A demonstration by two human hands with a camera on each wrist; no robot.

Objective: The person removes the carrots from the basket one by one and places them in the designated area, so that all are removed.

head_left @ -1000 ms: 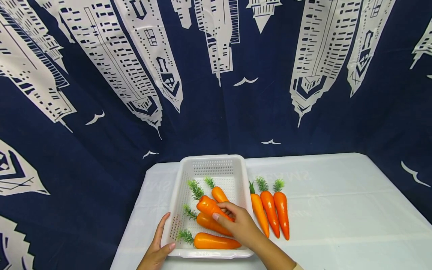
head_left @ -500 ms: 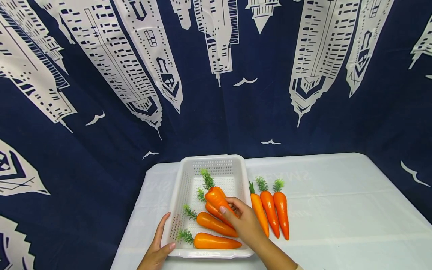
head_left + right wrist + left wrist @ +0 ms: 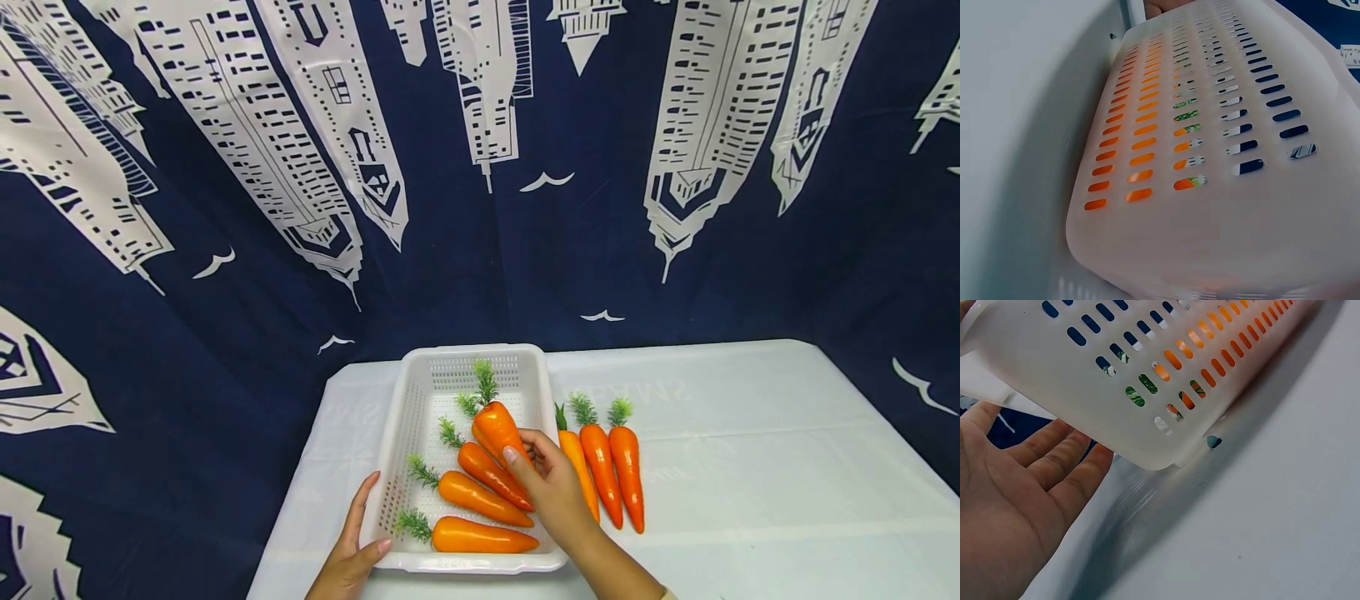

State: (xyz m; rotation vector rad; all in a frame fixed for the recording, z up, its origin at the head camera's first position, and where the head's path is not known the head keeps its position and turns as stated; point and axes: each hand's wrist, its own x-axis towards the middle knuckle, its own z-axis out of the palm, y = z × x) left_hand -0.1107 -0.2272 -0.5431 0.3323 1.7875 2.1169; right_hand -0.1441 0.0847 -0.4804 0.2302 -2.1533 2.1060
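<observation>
My right hand [image 3: 551, 483] grips an artificial carrot [image 3: 498, 423] by its lower part, thumb on top, over the white slotted basket [image 3: 390, 450]. Its green top points away from me. Below lie several more carrots in a slanted row, among them a near carrot [image 3: 483, 535], a carrot [image 3: 483, 498] and a redder carrot [image 3: 495, 475]; another is partly hidden by the held one. My left hand [image 3: 348, 546] touches the basket's near left corner, fingers fairly straight. In the left wrist view, the left hand [image 3: 1016, 494] has its fingers at the basket's outside [image 3: 1072, 381].
Right of the basket, three carrots lie side by side on the white table [image 3: 750, 467]: a lighter one [image 3: 577, 467], a red-orange one [image 3: 602, 475] and an outer one [image 3: 627, 475]. A dark blue cloth [image 3: 562, 267] printed with white buildings hangs behind.
My right hand has moved the held carrot right and away from me, turning it more upright in view. The redder carrot beneath it now shows more fully. The left hand stays put.
</observation>
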